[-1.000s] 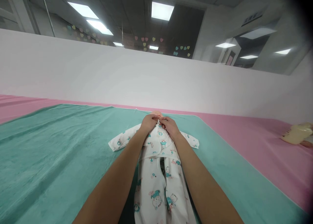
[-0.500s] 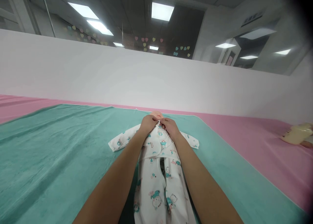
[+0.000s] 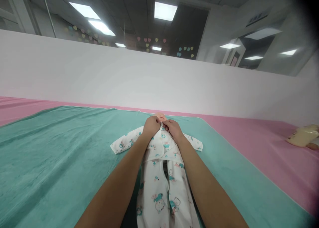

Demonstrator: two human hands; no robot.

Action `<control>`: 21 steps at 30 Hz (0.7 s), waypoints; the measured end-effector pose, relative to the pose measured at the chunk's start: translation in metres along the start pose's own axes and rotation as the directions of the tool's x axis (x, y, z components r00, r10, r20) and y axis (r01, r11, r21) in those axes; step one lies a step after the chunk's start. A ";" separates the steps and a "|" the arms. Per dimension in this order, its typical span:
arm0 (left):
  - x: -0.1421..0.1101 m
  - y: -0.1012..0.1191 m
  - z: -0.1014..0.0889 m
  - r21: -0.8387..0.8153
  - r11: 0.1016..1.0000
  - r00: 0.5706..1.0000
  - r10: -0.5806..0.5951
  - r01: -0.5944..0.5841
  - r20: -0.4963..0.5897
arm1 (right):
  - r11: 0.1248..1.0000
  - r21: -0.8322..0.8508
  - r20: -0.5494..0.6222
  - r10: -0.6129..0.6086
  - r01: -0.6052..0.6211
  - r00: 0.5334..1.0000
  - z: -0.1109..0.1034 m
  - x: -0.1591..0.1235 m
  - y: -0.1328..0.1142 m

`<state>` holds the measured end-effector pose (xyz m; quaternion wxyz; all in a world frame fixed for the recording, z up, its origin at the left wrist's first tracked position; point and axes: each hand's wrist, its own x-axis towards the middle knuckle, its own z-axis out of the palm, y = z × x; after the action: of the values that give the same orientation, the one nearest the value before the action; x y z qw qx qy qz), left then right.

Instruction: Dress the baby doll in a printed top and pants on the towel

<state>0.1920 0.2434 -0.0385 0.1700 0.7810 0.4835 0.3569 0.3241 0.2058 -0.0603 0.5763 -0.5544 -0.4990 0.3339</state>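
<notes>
A baby doll lies on its back, its head toward the wall. It wears a white printed baby top with both sleeves spread out to the sides. White printed trousers with an open slit at the crotch reach toward me. At the top's neckline, just below the doll's face, my left hand pinches the cloth edge. My right hand pinches the same neckline from the other side, fingertips nearly meeting the left ones. The exact fastening between the fingers is too small to make out.
A teal blanket lies under the doll over a pink sheet. Behind stands a low white wall with glass above it, dotted with heart stickers. A cream-coloured object sits at the far right.
My left hand has shifted very slightly at the neckline, its fingers still pinched. Otherwise the doll, clothes and right hand look the same.
</notes>
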 end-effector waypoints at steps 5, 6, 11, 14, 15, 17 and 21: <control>0.001 0.000 0.001 0.002 0.999 0.999 -0.046 0.046 -0.006 | 1.000 0.014 0.002 0.003 -0.003 1.000 0.002 -0.003 -0.006; 0.000 0.000 0.000 -0.002 0.998 0.998 -0.055 0.055 0.000 | 1.000 0.014 0.002 0.002 -0.002 1.000 0.002 -0.003 -0.006; -0.003 0.002 -0.003 -0.026 0.994 0.994 -0.101 0.102 0.036 | 1.000 -0.001 -0.011 -0.010 0.010 1.000 0.001 -0.002 -0.003; -0.003 0.003 -0.003 -0.034 0.993 0.993 -0.111 0.113 0.049 | 1.000 -0.017 -0.013 -0.023 0.023 1.000 0.001 -0.001 0.000; -0.003 0.003 -0.003 -0.037 0.993 0.992 -0.112 0.114 0.052 | 0.999 -0.023 -0.009 -0.027 0.027 1.000 0.001 -0.001 0.000; -0.003 0.003 -0.003 -0.042 0.992 0.992 -0.113 0.115 0.055 | 0.999 -0.037 0.005 -0.033 0.033 0.999 0.001 -0.002 -0.002; -0.002 0.003 -0.003 -0.044 0.993 0.992 -0.110 0.112 0.056 | 0.997 -0.066 0.028 -0.039 0.041 0.999 0.003 -0.005 -0.006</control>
<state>0.1913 0.2399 -0.0354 0.2209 0.7580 0.5129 0.3370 0.3191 0.2009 -0.0555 0.5573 -0.5586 -0.5285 0.3131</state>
